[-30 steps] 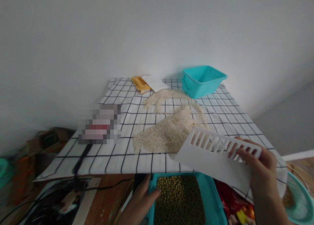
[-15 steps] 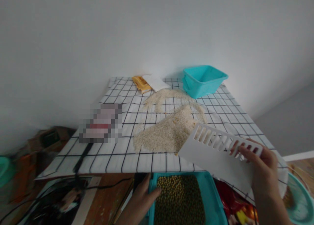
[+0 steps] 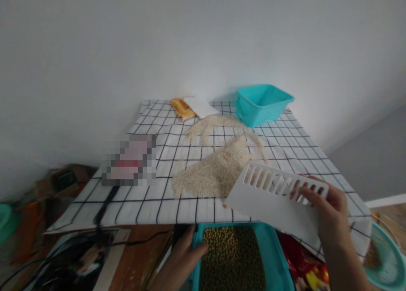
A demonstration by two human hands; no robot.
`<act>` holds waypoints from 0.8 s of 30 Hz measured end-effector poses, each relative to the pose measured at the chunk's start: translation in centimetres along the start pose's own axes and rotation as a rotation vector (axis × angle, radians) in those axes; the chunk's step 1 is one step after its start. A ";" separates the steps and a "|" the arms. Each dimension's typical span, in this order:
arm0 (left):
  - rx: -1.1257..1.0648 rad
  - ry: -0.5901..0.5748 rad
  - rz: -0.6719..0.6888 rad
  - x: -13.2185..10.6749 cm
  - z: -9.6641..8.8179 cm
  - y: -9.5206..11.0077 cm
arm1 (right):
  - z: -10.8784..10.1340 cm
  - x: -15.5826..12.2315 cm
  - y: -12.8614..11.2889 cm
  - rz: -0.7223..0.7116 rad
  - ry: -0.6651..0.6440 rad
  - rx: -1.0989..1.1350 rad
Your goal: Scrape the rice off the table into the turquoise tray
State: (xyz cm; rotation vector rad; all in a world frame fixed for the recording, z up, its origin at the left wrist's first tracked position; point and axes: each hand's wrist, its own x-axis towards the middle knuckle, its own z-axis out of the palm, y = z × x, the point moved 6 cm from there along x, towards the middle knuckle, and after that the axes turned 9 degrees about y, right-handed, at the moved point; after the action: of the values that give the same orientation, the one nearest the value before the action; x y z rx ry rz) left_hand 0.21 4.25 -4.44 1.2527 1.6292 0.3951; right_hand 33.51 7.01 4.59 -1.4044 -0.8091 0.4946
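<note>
My right hand [image 3: 331,210] grips a white plastic board [image 3: 269,200] with a row of slots along its upper edge. The board leans over the table's front edge, its left corner beside a pile of pale, rice-like grain [image 3: 209,172] with a few orange bits in it. Below the table edge, my left hand [image 3: 185,255] holds the left rim of a teal plastic bin [image 3: 281,257], thumb over the inside. Small green and yellowish beans [image 3: 231,257] fill much of that bin; its lower part is cut off by the frame.
On the checked tablecloth [image 3: 117,208] a second teal bin [image 3: 263,109] stands at the back right. A yellow packet [image 3: 182,109] and a white sheet [image 3: 201,107] lie at the back. A blurred-out flat object [image 3: 130,160] is at left. A pale teal basin [image 3: 388,261] sits lower right.
My right hand has shifted the white board slightly left and a little down. My left hand and the bin of beans have stayed in place.
</note>
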 end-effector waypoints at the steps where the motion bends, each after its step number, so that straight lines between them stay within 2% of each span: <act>1: -0.001 -0.013 -0.004 0.0 0.1 -0.1 | 0.1 -0.1 0.1 -0.001 -0.026 0.002; 4: -0.013 -0.050 -0.028 0.2 0.3 -0.8 | -0.4 -0.2 0.1 -0.022 -0.035 0.035; 10: -0.028 -0.042 -0.008 0.5 0.1 -2.3 | -3.8 1.3 -1.0 -0.127 0.316 0.060; 14: 0.009 -0.022 0.020 0.6 0.0 -2.0 | -4.8 2.6 -0.9 -0.063 0.459 0.061; 17: 0.031 -0.018 0.014 0.4 0.0 -1.6 | -4.4 3.5 -0.7 -0.028 0.458 0.025; 24: 0.064 0.060 -0.008 -0.2 -0.6 -0.3 | -2.0 5.0 -1.8 -0.097 0.359 -0.096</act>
State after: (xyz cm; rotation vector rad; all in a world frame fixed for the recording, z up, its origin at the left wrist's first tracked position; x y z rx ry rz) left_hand -0.46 4.14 -4.24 1.2931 1.7088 0.3811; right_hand 37.97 9.15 7.44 -1.4804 -0.6104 0.1222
